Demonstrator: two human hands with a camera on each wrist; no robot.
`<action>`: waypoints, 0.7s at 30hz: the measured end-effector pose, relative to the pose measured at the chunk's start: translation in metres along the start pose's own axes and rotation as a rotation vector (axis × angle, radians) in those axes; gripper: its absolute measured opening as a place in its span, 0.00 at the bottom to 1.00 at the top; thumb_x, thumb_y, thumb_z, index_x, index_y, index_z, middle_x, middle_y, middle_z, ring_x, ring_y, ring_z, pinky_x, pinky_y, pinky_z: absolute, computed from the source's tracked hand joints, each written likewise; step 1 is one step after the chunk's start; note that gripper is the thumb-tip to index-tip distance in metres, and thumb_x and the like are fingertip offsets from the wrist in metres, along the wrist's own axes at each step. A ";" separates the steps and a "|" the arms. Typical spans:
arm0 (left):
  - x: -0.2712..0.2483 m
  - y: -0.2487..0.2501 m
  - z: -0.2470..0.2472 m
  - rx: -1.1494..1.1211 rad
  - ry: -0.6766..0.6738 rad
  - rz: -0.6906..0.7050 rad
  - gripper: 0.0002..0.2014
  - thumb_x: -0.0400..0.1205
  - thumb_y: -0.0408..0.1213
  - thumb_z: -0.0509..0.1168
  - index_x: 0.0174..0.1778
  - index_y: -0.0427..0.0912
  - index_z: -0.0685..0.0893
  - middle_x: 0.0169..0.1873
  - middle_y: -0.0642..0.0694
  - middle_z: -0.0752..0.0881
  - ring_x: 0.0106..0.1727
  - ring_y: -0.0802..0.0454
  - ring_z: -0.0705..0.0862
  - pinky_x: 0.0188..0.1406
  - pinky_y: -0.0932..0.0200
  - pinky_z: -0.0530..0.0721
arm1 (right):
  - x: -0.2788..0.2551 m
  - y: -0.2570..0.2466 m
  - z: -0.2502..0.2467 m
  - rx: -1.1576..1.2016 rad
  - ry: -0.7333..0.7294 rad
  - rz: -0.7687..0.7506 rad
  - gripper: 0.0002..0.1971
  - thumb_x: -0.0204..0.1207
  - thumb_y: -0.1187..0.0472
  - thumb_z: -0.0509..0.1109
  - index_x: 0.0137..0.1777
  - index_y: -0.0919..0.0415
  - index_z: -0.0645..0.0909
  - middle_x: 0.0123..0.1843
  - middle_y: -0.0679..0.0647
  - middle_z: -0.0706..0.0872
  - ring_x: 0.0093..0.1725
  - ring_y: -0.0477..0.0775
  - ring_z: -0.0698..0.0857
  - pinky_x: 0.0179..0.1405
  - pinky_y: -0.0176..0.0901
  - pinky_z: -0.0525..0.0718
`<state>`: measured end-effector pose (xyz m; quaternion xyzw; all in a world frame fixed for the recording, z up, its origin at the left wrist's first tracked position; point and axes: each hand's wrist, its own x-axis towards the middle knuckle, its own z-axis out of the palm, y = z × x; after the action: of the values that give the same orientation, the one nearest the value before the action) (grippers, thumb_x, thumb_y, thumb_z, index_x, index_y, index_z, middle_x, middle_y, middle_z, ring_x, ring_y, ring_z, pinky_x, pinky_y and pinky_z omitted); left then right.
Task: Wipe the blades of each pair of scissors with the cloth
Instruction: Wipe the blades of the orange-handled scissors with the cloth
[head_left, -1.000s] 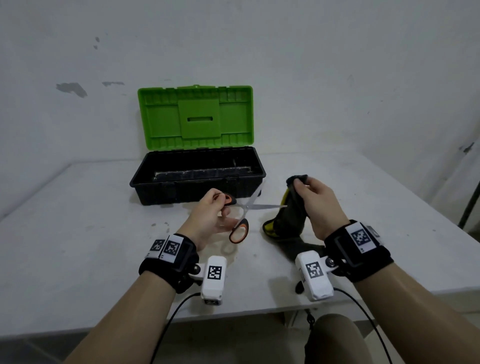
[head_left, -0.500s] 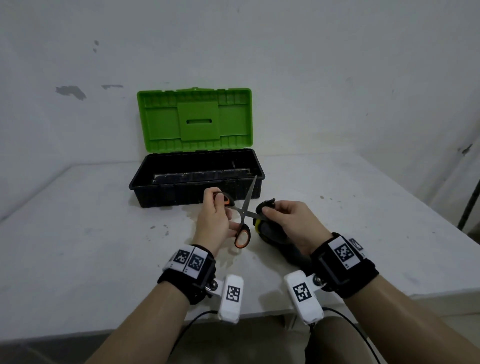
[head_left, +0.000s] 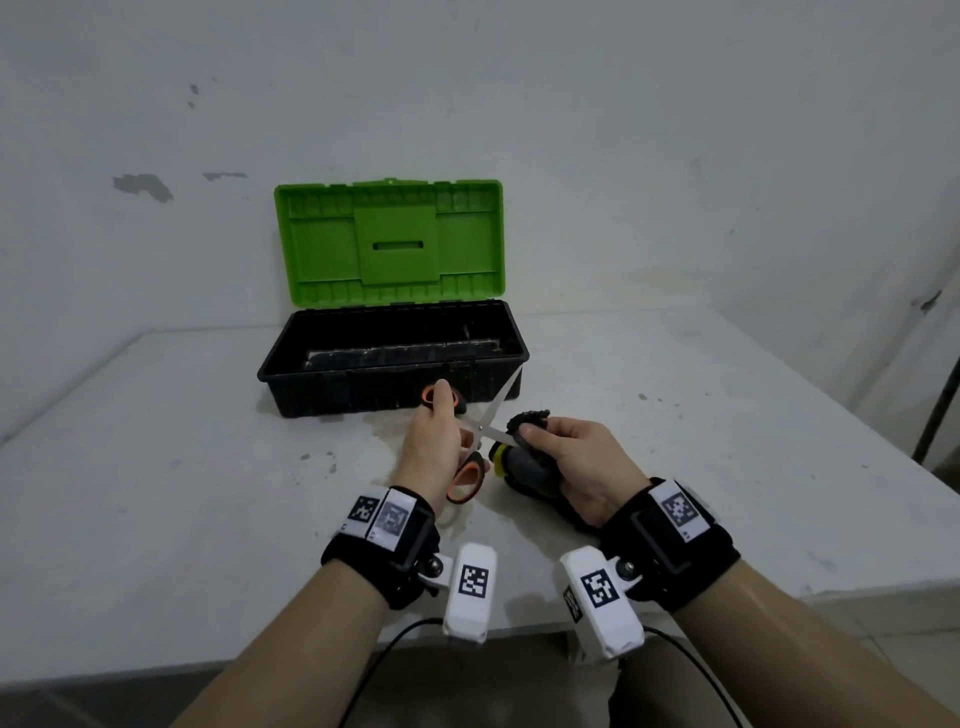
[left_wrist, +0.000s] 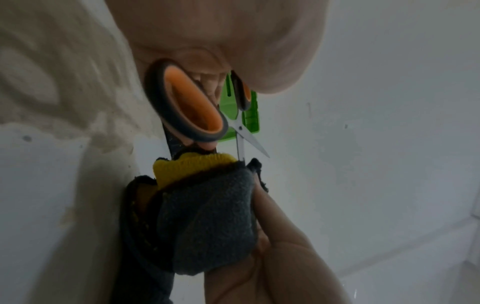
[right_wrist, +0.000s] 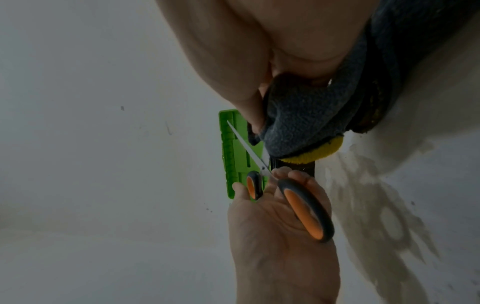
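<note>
The left hand (head_left: 434, 447) clamps the orange-handled scissors (head_left: 480, 434), blades spread. The right hand (head_left: 582, 462) clamps a grey cloth (head_left: 527, 460) around one blade. No readable writing shows.

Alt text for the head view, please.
The left hand holds orange-handled scissors open while the right hand pinches a grey cloth around one blade, above a white table; behind stands an open green-lidded toolbox.

The scissors (head_left: 470, 470) had orange-and-grey handles and silvery blades. The cloth (head_left: 530, 462) was dark grey with a yellow part, perhaps an edging. The toolbox (head_left: 392, 358) was black, its lid (head_left: 389, 241) bright green, on a whitish bench (head_left: 156, 467).
</note>
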<state>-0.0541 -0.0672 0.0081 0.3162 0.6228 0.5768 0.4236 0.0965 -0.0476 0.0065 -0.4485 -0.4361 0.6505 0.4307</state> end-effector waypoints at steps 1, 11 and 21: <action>0.000 0.000 0.000 0.004 0.003 -0.021 0.23 0.89 0.61 0.49 0.56 0.46 0.79 0.46 0.35 0.86 0.39 0.36 0.90 0.33 0.48 0.90 | 0.000 0.001 0.000 -0.005 -0.004 -0.002 0.05 0.78 0.68 0.72 0.42 0.67 0.85 0.35 0.64 0.86 0.32 0.59 0.84 0.43 0.56 0.85; -0.005 -0.002 -0.008 0.284 0.079 0.173 0.23 0.93 0.53 0.44 0.58 0.39 0.77 0.41 0.42 0.81 0.35 0.49 0.80 0.21 0.65 0.77 | 0.000 -0.015 -0.012 -0.127 0.126 -0.196 0.09 0.80 0.59 0.71 0.43 0.64 0.88 0.33 0.55 0.89 0.31 0.50 0.87 0.28 0.40 0.84; -0.007 -0.002 0.004 0.345 0.081 0.263 0.17 0.93 0.50 0.46 0.57 0.45 0.76 0.53 0.42 0.82 0.59 0.41 0.82 0.62 0.47 0.79 | -0.009 -0.003 0.007 -0.368 -0.131 -0.217 0.12 0.84 0.59 0.65 0.49 0.64 0.89 0.40 0.56 0.89 0.38 0.51 0.85 0.44 0.46 0.86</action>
<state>-0.0474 -0.0720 0.0077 0.4393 0.6822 0.5241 0.2587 0.0920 -0.0572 0.0125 -0.4268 -0.6201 0.5376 0.3799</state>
